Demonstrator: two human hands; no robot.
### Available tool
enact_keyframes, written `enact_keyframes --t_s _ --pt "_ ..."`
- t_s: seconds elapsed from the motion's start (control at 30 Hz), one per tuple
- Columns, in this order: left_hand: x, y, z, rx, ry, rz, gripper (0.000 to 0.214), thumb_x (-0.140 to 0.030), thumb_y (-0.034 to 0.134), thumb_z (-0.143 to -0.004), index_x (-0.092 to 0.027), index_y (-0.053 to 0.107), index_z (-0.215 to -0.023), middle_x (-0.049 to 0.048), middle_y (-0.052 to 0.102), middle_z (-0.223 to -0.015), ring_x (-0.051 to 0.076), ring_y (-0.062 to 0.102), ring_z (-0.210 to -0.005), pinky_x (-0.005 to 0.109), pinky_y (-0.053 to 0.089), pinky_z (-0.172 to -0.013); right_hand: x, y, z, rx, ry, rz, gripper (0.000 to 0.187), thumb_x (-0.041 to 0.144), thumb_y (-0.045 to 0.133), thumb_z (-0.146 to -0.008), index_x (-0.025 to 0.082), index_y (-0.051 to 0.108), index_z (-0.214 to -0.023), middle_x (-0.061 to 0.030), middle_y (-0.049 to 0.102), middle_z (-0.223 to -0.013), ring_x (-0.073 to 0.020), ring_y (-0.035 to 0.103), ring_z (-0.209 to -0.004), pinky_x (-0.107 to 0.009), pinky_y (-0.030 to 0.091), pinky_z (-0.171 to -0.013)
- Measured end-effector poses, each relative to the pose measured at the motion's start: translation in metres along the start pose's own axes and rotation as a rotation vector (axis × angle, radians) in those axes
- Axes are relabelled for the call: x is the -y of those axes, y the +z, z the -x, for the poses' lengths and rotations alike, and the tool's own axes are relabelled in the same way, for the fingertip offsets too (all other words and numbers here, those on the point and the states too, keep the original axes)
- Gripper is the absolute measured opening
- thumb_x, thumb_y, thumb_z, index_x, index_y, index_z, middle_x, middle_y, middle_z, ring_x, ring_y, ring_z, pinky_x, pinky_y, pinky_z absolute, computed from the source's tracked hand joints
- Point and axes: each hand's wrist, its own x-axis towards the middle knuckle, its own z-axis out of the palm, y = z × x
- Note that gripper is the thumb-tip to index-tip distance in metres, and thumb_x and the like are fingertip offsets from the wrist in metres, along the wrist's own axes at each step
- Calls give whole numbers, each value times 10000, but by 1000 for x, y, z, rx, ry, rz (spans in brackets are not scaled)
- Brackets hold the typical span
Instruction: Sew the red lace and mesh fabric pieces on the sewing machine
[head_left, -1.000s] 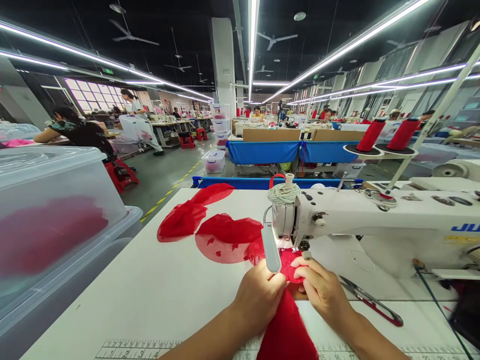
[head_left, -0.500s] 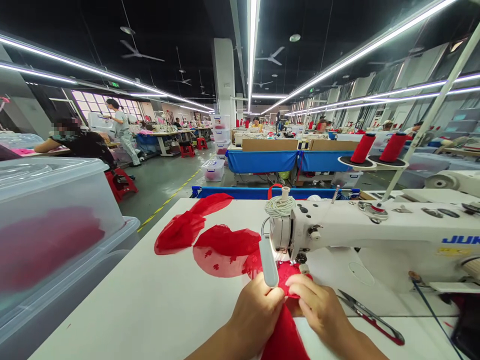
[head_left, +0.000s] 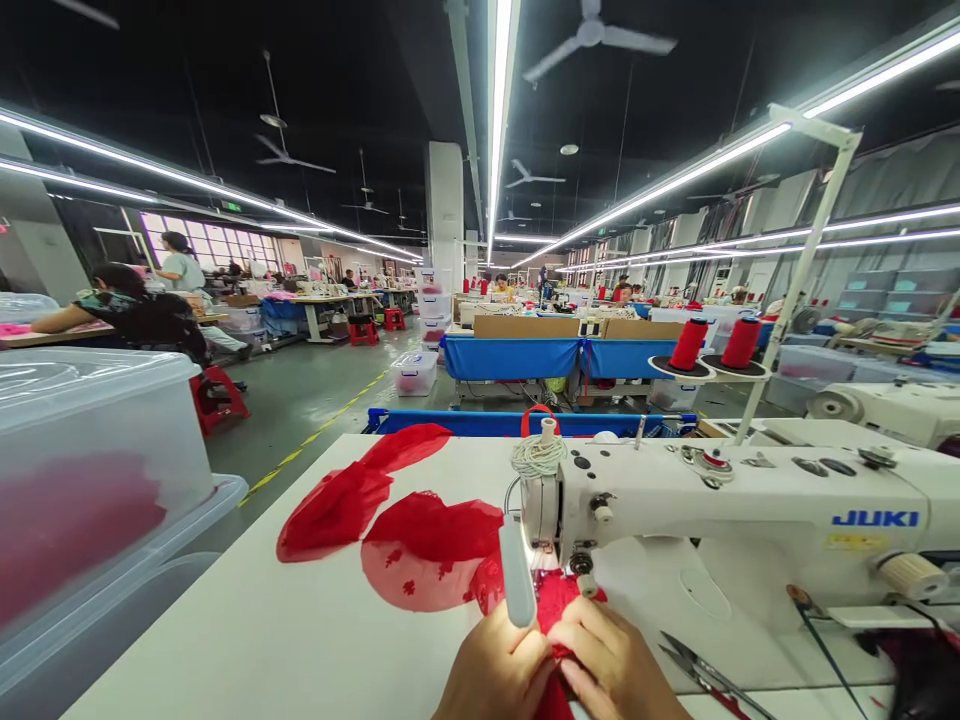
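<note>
Red sheer fabric (head_left: 553, 600) lies under the needle area of a white sewing machine (head_left: 705, 510). Both of my hands pinch it just in front of the presser foot. My left hand (head_left: 491, 660) is closed on the cloth at its left side, partly behind a grey lever-like plate (head_left: 517, 575). Close beside it, my right hand (head_left: 604, 655) grips the fabric's right side with bent fingers. The fabric's lower end hangs down between my wrists. More red sheer pieces (head_left: 431, 540) spread over the table left of the machine, some with small embroidered motifs.
Thread snips (head_left: 709, 675) lie right of my right hand. Two red thread cones (head_left: 688, 345) stand on a holder behind the machine. A translucent bin (head_left: 97, 450) with red contents is at the left. Co-workers sit and stand farther back.
The view has tilted up, so hands, machine and table appear lower. My hands stay on the red fabric and have come slightly closer together. The standing co-worker at the left has bent down.
</note>
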Motion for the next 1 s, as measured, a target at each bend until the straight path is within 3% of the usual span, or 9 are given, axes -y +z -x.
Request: enact_keyframes --t_s 0.13,0.27,0.37,0.63,0.87,1.0 --pt "-5 -3 -7 -40 -6 21 384 -183 331 -1033 -203 513 -695 2 616 -663 129 529 -537 258 380 -479 3 -4 -1 37 52 -56 304 54 476 -856 228 569 -1086 -22 627 -869 -157 608 -710 -240 507 -621" --pt "-11 -9 -12 -3 -1 9 426 -170 323 -1048 -196 505 -664 -5 567 -617 126 483 -526 268 317 -479 9 -14 -3 75 113 -95 209 64 463 -886 231 584 -917 -33 653 -894 -149 629 -721 -237 512 -613" --pt "-11 -10 -10 28 30 -3 445 -189 329 -1056 -188 509 -649 -7 523 -596 121 427 -510 278 263 -482 10 -17 -2 72 81 -116 198 79 460 -920 225 591 -948 -49 706 -1003 -151 672 -785 -251 535 -659" --pt "-11 -8 -10 27 28 -14 463 -162 323 -1039 -184 442 -592 -11 451 -573 113 365 -510 284 217 -492 9 -16 -3 49 32 -71 191 115 438 -970 218 595 -1010 -32 705 -856 -153 656 -701 -255 517 -604" --pt "-7 -8 -6 84 1 -17 388 -187 402 -1023 -178 534 -658 -3 530 -618 129 400 -554 275 249 -503 10 -16 -2 39 61 -79 193 112 444 -973 223 589 -911 -8 665 -783 -137 606 -644 -242 478 -569" --pt "-5 -7 -3 120 22 13 334 -120 416 -965 -173 542 -660 -2 519 -633 130 381 -569 275 247 -508 10 -17 -2 50 62 -87 186 105 438 -971 225 564 -903 -5 648 -769 -140 582 -627 -242 463 -556"
